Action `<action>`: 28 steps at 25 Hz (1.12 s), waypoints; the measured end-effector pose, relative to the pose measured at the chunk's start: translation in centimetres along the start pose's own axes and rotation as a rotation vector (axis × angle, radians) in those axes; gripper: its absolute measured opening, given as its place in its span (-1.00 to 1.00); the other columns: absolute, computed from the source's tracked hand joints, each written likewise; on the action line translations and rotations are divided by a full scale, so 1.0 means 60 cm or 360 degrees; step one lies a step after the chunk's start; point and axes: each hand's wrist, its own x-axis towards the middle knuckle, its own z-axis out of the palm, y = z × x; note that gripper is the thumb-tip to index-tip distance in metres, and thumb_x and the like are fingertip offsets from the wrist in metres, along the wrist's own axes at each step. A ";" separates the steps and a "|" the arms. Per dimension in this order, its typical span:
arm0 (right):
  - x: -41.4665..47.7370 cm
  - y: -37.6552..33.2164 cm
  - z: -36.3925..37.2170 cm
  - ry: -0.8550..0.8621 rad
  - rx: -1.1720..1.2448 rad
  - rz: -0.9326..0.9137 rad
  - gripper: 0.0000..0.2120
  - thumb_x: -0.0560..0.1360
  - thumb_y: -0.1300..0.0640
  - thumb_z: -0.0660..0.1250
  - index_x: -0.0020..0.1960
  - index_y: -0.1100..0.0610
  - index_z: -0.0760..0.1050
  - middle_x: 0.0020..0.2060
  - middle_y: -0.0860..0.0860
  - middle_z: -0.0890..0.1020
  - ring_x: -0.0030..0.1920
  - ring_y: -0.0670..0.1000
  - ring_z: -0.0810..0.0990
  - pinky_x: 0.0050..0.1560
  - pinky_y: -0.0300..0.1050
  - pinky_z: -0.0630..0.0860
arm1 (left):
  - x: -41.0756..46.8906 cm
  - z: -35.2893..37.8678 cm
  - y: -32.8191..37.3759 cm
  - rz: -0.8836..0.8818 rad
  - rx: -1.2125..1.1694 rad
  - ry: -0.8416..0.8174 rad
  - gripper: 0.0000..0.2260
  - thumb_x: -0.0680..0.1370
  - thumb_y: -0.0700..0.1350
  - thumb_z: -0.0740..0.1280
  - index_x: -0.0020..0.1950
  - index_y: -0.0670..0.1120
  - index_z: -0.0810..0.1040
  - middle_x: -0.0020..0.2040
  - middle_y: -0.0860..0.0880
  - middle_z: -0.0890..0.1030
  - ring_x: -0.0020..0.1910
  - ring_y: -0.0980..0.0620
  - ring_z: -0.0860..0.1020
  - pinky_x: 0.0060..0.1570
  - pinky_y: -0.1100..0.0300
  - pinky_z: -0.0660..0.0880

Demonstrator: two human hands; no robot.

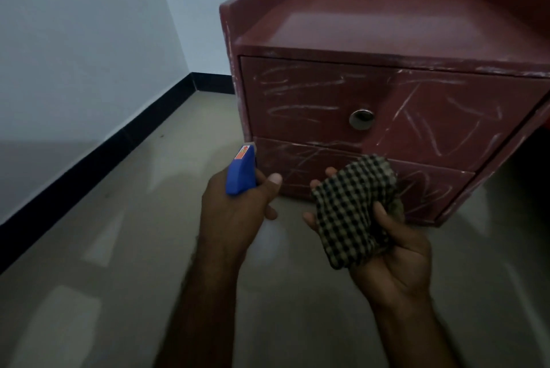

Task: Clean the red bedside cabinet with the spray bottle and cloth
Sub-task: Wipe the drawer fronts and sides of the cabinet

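**Hands raised before the cabinet, bottle in one and cloth in the other**

Two bare forearms are seen reaching in from the bottom edge. The left hand (235,207) is closed round the neck of the bottle (241,171), whose blue spray head stands up above the knuckles and is turned toward the cabinet (387,25); the thumb is laid along the side nearest the cloth. Only the head can be made out clearly; a pale blur is seen beneath the hand. The right hand (395,251) is held palm up, and the checked cloth (354,210) is bunched in it, pinned by the thumb and cupped by curled fingers (309,217) at its far edge. The two hands are near each other but apart, and neither is touching the cabinet.

The cabinet is stood on the floor (119,248) just beyond the hands, close to a corner of the room. Its top is rimmed by a raised edge at the back and sides. Both drawer fronts are covered in pale scribbled marks, and a round metal knob (361,119) is fixed to the upper drawer (297,99). The lower drawer (416,183) is partly hidden by the cloth. A dark skirting (104,144) is run along the foot of the pale wall (74,40).
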 end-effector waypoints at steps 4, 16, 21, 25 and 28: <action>0.003 -0.002 0.012 0.0291 -0.0172 0.0012 -0.55 0.55 0.30 0.11 0.31 0.16 0.64 0.34 0.21 0.60 0.33 0.27 0.59 0.10 0.34 0.62 | 0.007 -0.018 0.008 -0.0023 -0.0011 0.0086 -0.82 0.49 -0.05 0.52 -0.13 -0.13 0.61 -0.31 -0.03 0.66 -0.40 0.03 0.67 -0.25 0.15 0.52; 0.034 -0.010 0.010 0.0532 -0.0471 0.0162 -0.57 0.43 0.34 0.19 0.21 0.29 0.66 0.15 0.24 0.70 0.04 0.19 0.75 -0.10 0.07 0.71 | 0.066 -0.032 0.014 -0.0035 -0.0078 0.0152 -0.83 0.50 -0.03 0.50 -0.15 -0.09 0.58 -0.33 0.03 0.66 -0.37 0.01 0.67 -0.28 0.16 0.58; 0.042 0.003 0.004 0.0345 -0.0482 0.0162 -0.53 0.48 0.34 0.09 0.13 0.14 0.73 0.19 0.14 0.70 0.17 0.13 0.71 0.10 0.07 0.64 | 0.086 -0.035 0.032 0.0128 -0.0177 0.0118 -0.82 0.51 -0.07 0.50 -0.14 -0.14 0.58 -0.35 0.05 0.61 -0.41 0.04 0.63 -0.40 0.42 0.50; 0.051 0.010 -0.008 0.0437 -0.0584 0.0160 -0.60 0.44 0.33 0.22 0.18 0.21 0.70 0.18 0.23 0.69 0.06 0.20 0.74 -0.12 0.11 0.70 | 0.103 -0.044 0.055 0.0179 -0.0174 0.0141 -0.81 0.51 -0.06 0.51 -0.17 -0.11 0.56 -0.42 0.06 0.58 -0.41 0.02 0.63 -0.29 0.18 0.52; 0.060 0.012 0.001 0.0392 -0.0621 0.0085 -0.52 0.47 0.03 0.39 0.35 0.18 0.59 0.28 0.24 0.63 0.16 0.24 0.70 0.02 0.23 0.66 | 0.105 -0.051 0.068 0.0250 -0.0165 0.0156 -0.83 0.52 -0.06 0.50 -0.20 -0.05 0.57 -0.39 0.10 0.62 -0.41 0.03 0.64 -0.24 0.14 0.52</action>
